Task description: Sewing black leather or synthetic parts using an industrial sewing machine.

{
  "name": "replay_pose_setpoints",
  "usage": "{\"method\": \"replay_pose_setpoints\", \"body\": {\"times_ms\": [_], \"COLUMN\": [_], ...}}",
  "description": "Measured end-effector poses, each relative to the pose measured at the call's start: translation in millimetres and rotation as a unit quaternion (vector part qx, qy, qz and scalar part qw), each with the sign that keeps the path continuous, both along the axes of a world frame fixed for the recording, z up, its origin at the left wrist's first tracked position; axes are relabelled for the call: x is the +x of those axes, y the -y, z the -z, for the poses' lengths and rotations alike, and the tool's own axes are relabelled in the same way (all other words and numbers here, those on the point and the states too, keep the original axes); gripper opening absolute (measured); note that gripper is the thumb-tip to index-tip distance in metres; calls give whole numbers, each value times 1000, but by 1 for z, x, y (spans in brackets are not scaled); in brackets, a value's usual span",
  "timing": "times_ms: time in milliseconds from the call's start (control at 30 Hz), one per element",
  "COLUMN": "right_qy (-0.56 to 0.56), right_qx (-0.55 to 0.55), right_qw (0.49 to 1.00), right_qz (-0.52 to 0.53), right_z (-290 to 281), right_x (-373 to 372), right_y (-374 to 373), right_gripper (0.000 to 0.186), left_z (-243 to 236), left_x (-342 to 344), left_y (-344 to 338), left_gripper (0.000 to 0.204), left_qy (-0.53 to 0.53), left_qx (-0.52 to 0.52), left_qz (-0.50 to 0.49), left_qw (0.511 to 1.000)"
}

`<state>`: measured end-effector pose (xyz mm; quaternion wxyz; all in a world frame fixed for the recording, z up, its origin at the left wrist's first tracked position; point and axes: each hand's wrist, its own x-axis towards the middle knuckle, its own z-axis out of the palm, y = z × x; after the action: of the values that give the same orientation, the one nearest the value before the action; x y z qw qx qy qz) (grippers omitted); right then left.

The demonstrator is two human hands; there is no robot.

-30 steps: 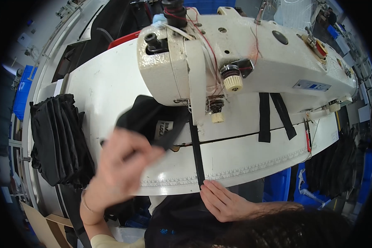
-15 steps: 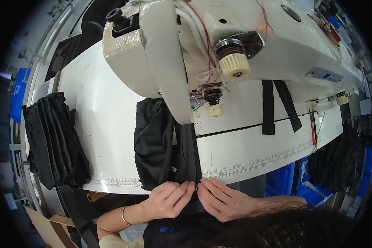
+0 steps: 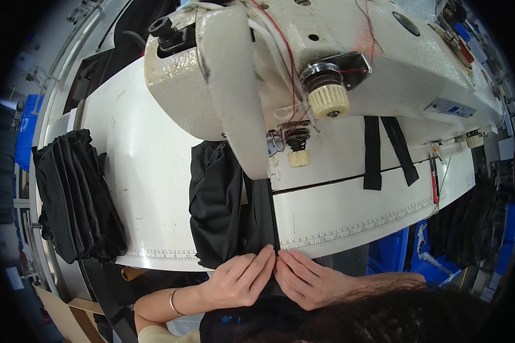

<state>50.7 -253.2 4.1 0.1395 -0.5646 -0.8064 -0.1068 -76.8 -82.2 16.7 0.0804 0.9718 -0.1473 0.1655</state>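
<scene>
We are working at a white table point(image 3: 154, 177) with a ruler scale point(image 3: 349, 227) running along its near edge, a blue bin point(image 3: 387, 252) standing below. A stack of black fabric point(image 3: 77, 197) is lying on the left, two black straps point(image 3: 372, 154) on the right. A sewing machine point(image 3: 395, 68) is overhanging the black cloth point(image 3: 216, 208) mid-table, hiding part of it; our left grip point(image 3: 239, 280) and right grip point(image 3: 309, 283) are pinching its near end.

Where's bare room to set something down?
Bare white table lies between the stacked fabric and black cloth, and between that cloth and two strips. Crowded: where left hand and right hand meet at the cloth's near end.
</scene>
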Motion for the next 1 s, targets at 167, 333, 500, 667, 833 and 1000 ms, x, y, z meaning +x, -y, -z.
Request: {"method": "replay_pose_setpoints", "body": {"times_ms": [167,333,500,667,833,1000], "right_qy": [-3,-2,2,-74,-59,43], "right_qx": [-5,-8,-11,-21,-67,-57], "right_qw": [1000,1000,1000,997,996,997], "right_qz": [-2,-2,-1,30,11,1], "right_z": [0,0,-2,11,-5,-8], "right_x": [0,1,0,-10,7,34], "right_y": [0,0,-1,-1,-11,-34], "right_gripper": [37,37,37,38,38,38], "left_z": [-1,0,4,1,-1,1], "left_x": [2,2,1,1,16,41], "left_y": [-1,-1,-3,-7,-15,-40], "left_gripper": [31,32,32,31,30,34], "left_qy": [-4,-12,-13,-51,-56,-37], "left_qx": [-5,-5,-29,-43,-40,-42], "left_qz": [3,6,6,1,16,10], "left_qw": [1000,1000,999,998,998,998]}}
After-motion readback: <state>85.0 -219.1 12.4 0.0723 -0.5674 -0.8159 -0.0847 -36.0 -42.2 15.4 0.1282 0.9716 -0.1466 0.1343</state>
